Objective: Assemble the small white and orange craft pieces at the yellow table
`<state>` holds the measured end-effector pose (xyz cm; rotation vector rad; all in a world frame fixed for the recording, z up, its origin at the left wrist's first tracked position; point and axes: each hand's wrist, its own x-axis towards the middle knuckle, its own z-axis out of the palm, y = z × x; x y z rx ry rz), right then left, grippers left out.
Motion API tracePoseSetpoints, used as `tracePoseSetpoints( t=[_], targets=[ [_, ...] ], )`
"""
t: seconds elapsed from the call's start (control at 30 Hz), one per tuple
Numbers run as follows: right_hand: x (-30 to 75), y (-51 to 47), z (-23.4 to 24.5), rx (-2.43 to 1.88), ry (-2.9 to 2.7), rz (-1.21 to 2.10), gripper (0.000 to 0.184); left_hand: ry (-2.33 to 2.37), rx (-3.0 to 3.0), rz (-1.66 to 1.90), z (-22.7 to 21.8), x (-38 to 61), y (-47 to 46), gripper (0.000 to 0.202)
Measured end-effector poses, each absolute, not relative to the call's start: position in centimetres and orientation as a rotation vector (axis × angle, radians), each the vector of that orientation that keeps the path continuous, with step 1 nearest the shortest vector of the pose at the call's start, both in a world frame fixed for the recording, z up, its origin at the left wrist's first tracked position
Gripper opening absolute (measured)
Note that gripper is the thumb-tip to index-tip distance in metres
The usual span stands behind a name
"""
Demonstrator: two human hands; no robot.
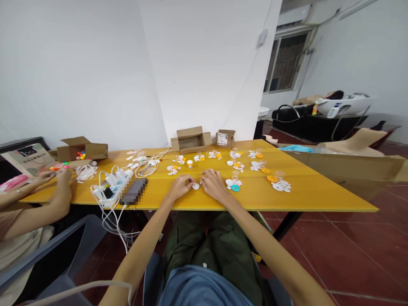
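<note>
Both my hands rest on the yellow table (312, 193) near its front edge. My left hand (180, 186) and my right hand (213, 183) pinch a small white round plastic part (195, 186) between their fingertips, low on the tabletop. Just right of my right hand lie white round pieces and a teal ring (235, 188). Beyond my hands several small groups of white and orange plastic parts (236, 166) are spread across the table, with a small white cup (189, 163) among them.
An open cardboard box (190, 140) and a smaller box (225, 138) stand at the table's far edge. A power strip with white cables (110, 191) and a phone (134, 191) lie left. Another person's hands (52, 174) handle coloured parts at far left, near a third box (81, 148).
</note>
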<state>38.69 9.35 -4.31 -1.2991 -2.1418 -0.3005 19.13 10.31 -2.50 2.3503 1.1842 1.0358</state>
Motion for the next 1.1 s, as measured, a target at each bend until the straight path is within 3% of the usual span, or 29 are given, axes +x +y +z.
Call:
tracePoseSetpoints(
  t=[0.4,1.1],
  targets=[
    [38.3,8.7,-3.7,-1.014,-2.311,-0.208,0.022,1.131,2.148,1.166,-2.2,19.0,10.8,0.021],
    [37.6,9.9,-4.3,-1.019,-2.296,-0.207,0.024,1.132,1.980,1.196,-2.8,18.9,11.6,0.006]
  ],
)
